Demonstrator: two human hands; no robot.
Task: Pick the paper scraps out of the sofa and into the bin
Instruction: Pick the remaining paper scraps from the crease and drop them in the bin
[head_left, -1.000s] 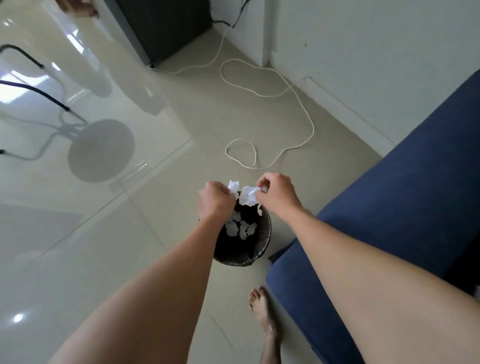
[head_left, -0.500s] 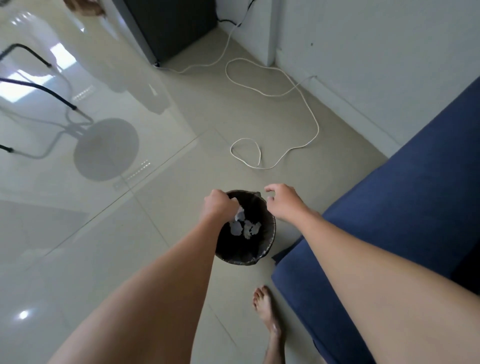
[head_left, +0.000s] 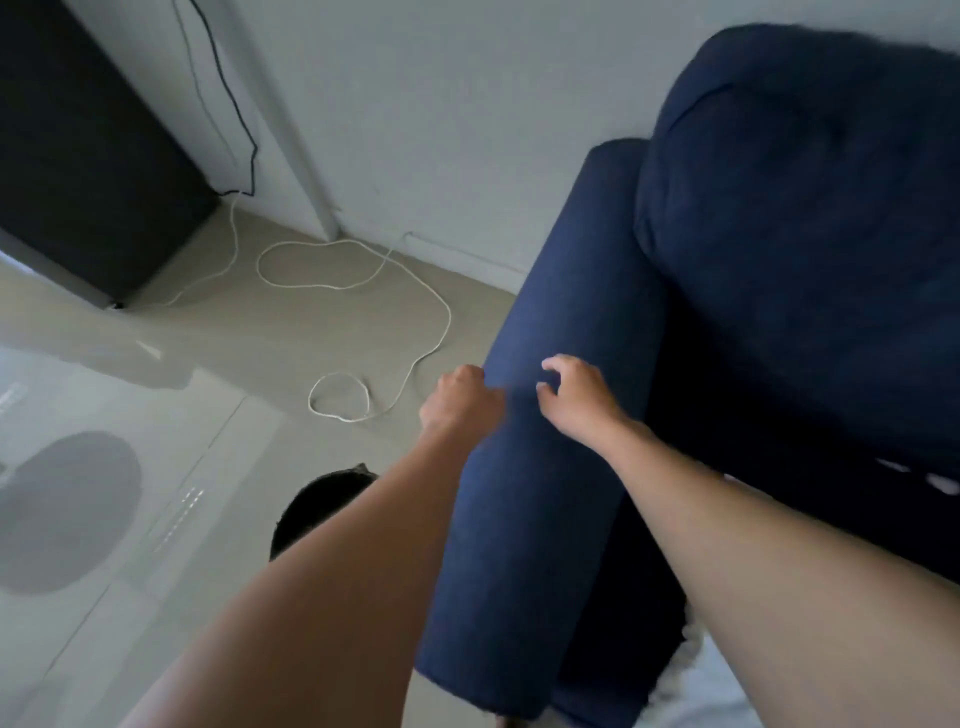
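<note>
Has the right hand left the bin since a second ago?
Yes. The right hand has gone from above the bin to over the blue sofa arm, fingers curled and empty.

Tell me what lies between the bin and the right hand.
In the head view, the left forearm and the sofa's blue armrest lie between the bin and the right hand. No scraps show there.

Single head-worn wide-angle view, looking forward and steeply down. Near: both forearms reaching out. Right: blue sofa (head_left: 545, 493) armrest, close. Left, lower: bin (head_left: 317, 506) partly hidden. Far: wall (head_left: 415, 104), floor corner.
</note>
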